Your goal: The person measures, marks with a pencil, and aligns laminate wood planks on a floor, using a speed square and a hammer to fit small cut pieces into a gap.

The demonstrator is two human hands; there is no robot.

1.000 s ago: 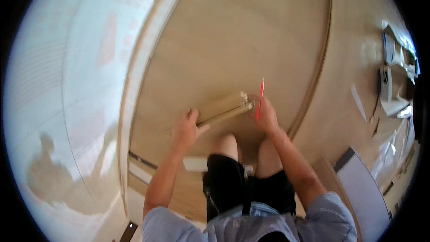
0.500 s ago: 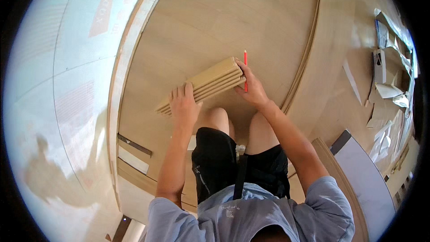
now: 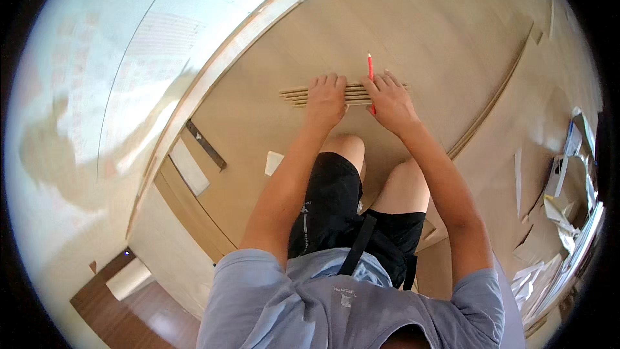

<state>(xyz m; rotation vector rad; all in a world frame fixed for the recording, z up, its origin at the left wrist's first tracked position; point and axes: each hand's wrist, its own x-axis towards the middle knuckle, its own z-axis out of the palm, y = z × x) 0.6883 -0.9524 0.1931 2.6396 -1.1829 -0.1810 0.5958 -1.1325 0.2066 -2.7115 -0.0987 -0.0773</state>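
Observation:
Several short wood-coloured flooring planks (image 3: 357, 95) are gathered in a stack, their edges turned up toward me, above the wood-look floor ahead of my knees. My left hand (image 3: 327, 102) is closed over the stack's left part, fingers over the far side. Around its right end is my right hand (image 3: 392, 103), also closed on the planks. A red pencil (image 3: 371, 68) is tucked against that hand, its bare tip pointing away from me. My palms hide the stack's near face in places.
On the left runs a pale wall with a light strip (image 3: 258, 19) at its base. A dark metal bar (image 3: 205, 145) and a small white piece (image 3: 274, 163) lie on the floor. Long boards (image 3: 494, 100) and torn packaging (image 3: 565, 220) lie to the right.
The stack has turned from slanted to nearly level and moved right and slightly away. My left hand has moved toward my right. The view has turned, too.

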